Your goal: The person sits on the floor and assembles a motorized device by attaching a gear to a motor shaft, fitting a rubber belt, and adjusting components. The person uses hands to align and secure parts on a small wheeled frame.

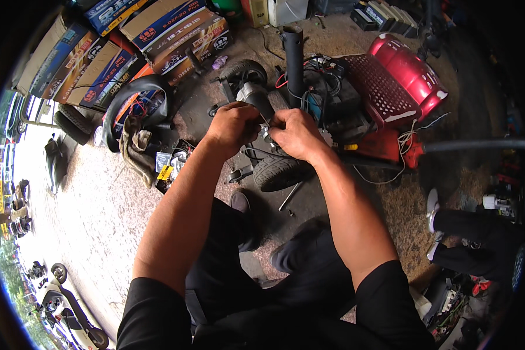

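Observation:
My left hand (235, 127) and my right hand (293, 132) are close together above a small wheeled vehicle's axle. A thin piece, perhaps a wire or cable end, shows between them; the fingers of both hands are pinched around it. Just below my right hand is a black rubber tyre (278, 174), and another tyre (245, 72) lies beyond my left hand. Between the wheels sits a cylindrical motor housing (258, 97). Behind my right hand a black metal tube (294, 61) stands upright, with cables (328, 85) bundled beside it. Exactly what the fingertips touch is hidden.
Battery cartons (179, 43) are stacked at the upper left, near an inner tube (113, 118) and a dirty cloth (135, 151). A red floor jack (376, 146) with a long handle (477, 144) lies right. A screwdriver (290, 197) is on the floor. Another person's legs (472, 236) are at the right.

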A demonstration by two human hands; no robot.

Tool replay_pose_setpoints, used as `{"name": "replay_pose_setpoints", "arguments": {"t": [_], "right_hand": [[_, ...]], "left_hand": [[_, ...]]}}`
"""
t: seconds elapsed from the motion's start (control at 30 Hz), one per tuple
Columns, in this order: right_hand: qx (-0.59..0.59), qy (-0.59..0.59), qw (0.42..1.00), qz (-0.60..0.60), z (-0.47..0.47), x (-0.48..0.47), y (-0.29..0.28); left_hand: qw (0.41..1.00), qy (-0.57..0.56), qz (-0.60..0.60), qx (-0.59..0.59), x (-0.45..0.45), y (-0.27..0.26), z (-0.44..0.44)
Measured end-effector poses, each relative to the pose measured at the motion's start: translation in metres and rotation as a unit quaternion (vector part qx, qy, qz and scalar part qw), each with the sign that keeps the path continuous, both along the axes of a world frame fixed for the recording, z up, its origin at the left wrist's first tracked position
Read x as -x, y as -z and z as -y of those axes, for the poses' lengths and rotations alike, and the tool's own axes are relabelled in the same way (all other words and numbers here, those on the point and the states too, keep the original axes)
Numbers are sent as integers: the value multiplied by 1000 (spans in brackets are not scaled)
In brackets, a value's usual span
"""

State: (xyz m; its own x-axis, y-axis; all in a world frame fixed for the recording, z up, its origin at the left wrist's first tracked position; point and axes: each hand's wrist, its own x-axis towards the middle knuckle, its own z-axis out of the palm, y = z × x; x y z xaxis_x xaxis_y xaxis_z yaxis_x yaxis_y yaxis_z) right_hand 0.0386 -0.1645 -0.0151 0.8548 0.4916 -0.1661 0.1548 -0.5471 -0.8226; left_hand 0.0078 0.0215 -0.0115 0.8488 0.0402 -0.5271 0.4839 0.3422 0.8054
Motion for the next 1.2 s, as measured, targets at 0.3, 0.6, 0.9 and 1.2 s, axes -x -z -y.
{"name": "replay_pose_setpoints", "arguments": {"t": [0.3,0.6,0.9,1.2], "right_hand": [[-7,-7,1000,-4,6,-3,-3],[-128,19,981,-145,11,-10,7],[-50,-2,998,-30,9,-10,10],[-126,5,986,-113,7,-11,13]], "left_hand": [[999,-30,21,20,-3,3,8],[998,-42,31,19,-4,-2,15],[996,-35,30,-73,-5,-2,20],[997,-34,33,-55,-5,-8,20]]}}
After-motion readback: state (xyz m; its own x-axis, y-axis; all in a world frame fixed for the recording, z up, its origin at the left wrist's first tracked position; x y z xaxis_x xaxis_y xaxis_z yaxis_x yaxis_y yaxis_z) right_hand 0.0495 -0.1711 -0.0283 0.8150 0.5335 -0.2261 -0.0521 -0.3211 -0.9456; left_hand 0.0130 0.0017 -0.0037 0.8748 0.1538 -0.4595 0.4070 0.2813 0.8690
